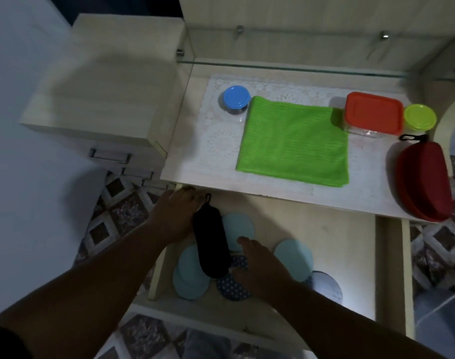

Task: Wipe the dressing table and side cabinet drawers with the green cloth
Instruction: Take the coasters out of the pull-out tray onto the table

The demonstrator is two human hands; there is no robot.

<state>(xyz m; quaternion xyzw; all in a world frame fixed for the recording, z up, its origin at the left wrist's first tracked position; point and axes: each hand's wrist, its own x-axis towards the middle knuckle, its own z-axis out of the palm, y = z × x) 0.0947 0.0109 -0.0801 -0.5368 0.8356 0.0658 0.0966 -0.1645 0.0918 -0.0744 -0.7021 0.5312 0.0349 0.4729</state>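
So wiping hasn't really kicked off as far as I can tell. The green cloth (293,143) is lying folded flat on the dressing table (195,161), far from both hands, between a blue-lidded jar (236,97) on the left and an orange-lidded box (374,112) on the right. The drawer (337,244) below the table is pulled open and full of stuff. Left hand (175,216) is curled round the far end of a black case (210,242), right hand (257,268) is loosely spread over the round pads (190,278) at its near end, gripping nothing I can see. Looks like the drawer's being emptied first, so table, drawer and the side cabinet (109,99) on the left are all left to do
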